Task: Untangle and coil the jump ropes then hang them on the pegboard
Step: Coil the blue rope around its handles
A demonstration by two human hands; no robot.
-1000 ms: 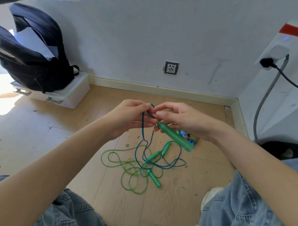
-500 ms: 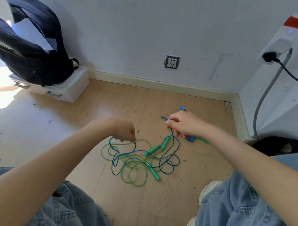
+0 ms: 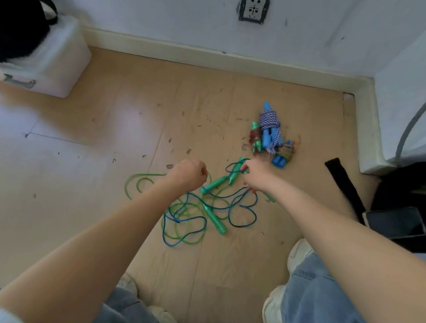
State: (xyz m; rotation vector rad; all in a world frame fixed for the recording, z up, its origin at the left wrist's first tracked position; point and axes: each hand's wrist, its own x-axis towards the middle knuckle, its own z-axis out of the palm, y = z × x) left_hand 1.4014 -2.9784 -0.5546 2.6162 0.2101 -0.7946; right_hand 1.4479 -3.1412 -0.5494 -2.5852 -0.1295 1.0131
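Currently the blue cord (image 3: 239, 211) is pinched by the right hand (image 3: 255, 176); the left hand's (image 3: 189, 175) grip cannot be told. Loops should be drawn apart slowly from the green cord (image 3: 143, 183).

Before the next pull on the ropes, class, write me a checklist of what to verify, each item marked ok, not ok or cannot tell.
1. Right hand has the blue cord: ok, it pinches a loop.
2. Left hand has a cord: cannot tell, fingers curled but hidden.
3. Blue cord free of the green cord: not ok, they cross on the floor.
4. Green handles loose: ok, none held.
5. Wound ropes apart from the tangle: ok.
6. Pegboard in view: not ok.
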